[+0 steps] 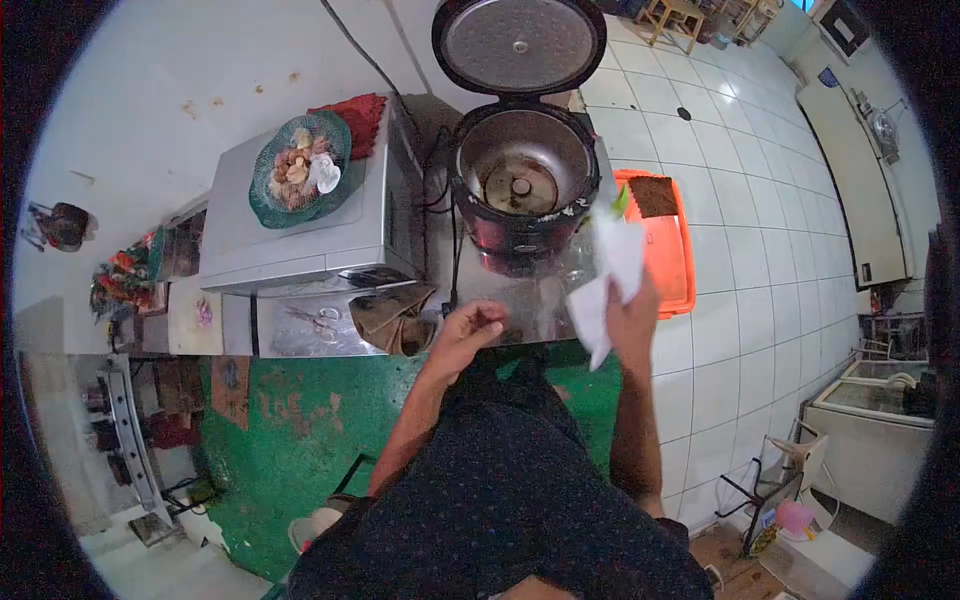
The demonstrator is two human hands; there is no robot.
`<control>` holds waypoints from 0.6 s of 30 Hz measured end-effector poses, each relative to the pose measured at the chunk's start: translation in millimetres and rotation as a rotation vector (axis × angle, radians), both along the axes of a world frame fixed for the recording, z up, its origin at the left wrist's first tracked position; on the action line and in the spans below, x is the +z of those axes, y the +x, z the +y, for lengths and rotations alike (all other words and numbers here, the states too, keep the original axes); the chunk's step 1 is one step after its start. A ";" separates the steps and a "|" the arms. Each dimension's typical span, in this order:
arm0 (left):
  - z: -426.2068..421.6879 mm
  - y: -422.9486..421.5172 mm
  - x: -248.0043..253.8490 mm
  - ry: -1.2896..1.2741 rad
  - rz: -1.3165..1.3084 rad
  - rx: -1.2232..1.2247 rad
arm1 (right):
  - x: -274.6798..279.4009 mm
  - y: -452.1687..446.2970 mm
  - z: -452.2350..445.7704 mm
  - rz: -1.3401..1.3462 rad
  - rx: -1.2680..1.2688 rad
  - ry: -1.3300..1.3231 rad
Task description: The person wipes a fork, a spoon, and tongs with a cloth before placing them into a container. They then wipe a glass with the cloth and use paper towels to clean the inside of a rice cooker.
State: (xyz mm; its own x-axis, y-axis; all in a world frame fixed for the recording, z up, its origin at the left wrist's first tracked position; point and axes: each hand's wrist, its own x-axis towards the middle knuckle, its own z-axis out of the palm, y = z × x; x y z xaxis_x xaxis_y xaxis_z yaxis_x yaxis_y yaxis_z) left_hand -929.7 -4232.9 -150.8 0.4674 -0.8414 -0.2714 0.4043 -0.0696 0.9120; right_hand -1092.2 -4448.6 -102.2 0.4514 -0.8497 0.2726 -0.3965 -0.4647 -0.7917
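A rice cooker [522, 235] stands on the metal counter with its lid [520, 45] raised. Its inside looks metallic and stained, with whitish bits on the rim. My right hand [632, 308] holds a white cloth or paper [622, 262], blurred by motion, at the cooker's right. Near the counter's front edge, left of the white cloth, is my left hand [468, 335], its fingers curled and touching nothing I can make out. A brown cloth [395, 318] lies just left of it.
A silver oven-like box [350, 230] on the left carries a green glass plate of food [335, 210] and a red cloth [368, 118]. Scissors [318, 318] lie in front. An orange tray [680, 260] with a brown cloth [655, 197] is at the right.
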 end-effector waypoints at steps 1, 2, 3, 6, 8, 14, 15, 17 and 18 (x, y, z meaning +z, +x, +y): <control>1.8 7.5 -3.5 0.012 -0.014 0.020 | 18.6 10.2 -14.8 0.066 -0.009 -0.117; 0.9 17.4 -5.5 0.023 -0.028 0.036 | 31.6 23.1 -28.0 0.133 -0.022 -0.234; -1.7 28.4 -8.1 0.033 -0.043 0.049 | 37.3 40.9 -38.1 0.133 -0.002 -0.282; -13.8 52.8 -21.8 -0.016 -0.016 0.033 | 29.9 80.5 -52.2 0.237 0.096 -0.285; -24.0 69.0 -22.7 -0.038 -0.016 0.012 | 10.9 101.6 -62.7 0.376 0.117 -0.259; -25.3 97.6 -20.3 -0.039 -0.048 -0.005 | 3.3 126.9 -62.8 0.684 0.039 -0.167; -25.0 100.3 -24.8 -0.045 -0.028 -0.001 | 3.7 127.6 -59.5 0.687 0.049 -0.166; -26.7 106.3 -32.3 -0.050 -0.021 -0.001 | 5.6 128.2 -54.7 0.690 0.071 -0.173; -27.7 110.2 -32.7 -0.044 -0.033 -0.006 | 5.8 128.5 -49.9 0.688 0.073 -0.180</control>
State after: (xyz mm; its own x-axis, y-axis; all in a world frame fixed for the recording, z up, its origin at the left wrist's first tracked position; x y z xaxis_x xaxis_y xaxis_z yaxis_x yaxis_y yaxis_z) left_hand -819.5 -4260.6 -183.5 0.4702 -0.8550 -0.2188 0.3734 -0.0319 0.9271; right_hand -963.7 -4498.4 -96.5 0.6253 -0.7794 0.0387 -0.7416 -0.6089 -0.2815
